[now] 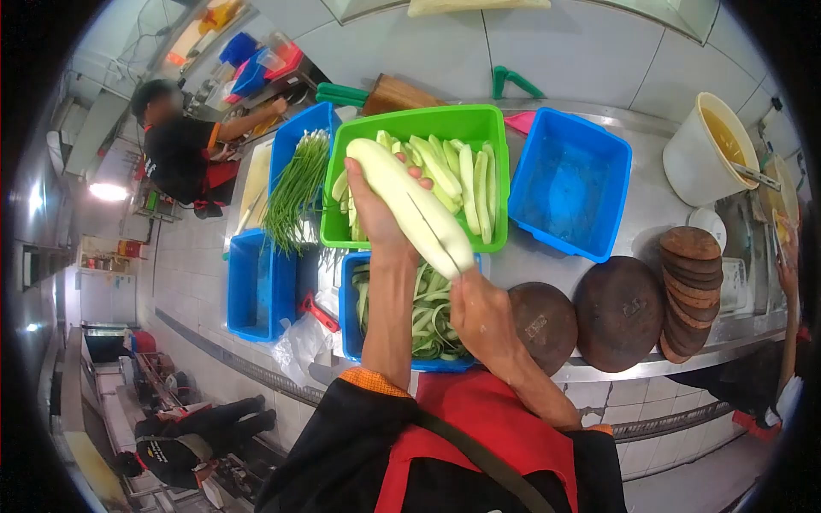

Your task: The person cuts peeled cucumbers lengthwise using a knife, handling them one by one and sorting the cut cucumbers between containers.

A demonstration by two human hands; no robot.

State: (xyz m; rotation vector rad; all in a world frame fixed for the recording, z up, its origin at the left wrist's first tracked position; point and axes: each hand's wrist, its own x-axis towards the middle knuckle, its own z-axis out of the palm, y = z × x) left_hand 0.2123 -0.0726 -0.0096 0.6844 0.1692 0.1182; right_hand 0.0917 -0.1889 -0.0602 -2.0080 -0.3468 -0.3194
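A long, pale peeled cucumber point(395, 190) lies slantwise in my left hand point(376, 214), whose fingers wrap round it from beneath. A thin dark line runs lengthwise along its lower half. My right hand point(487, 315) is closed at the cucumber's lower end; whatever it grips is hidden by the fingers. Below the cucumber is a green tub point(502, 184) with several cut cucumber lengths point(469, 184). Nearer to me, a blue tub point(349, 321) holds green peel strips point(434, 321), partly covered by my forearms.
A blue tub point(571, 184) stands to the right, near round dark wooden boards point(619, 314) and a white bucket point(697, 162) of yellowish liquid. Green onions point(299, 184), another blue tub point(256, 286) and a red-handled tool point(319, 311) are left. Co-workers point(175, 154) stand farther off; another person's arm point(788, 282) reaches in right.
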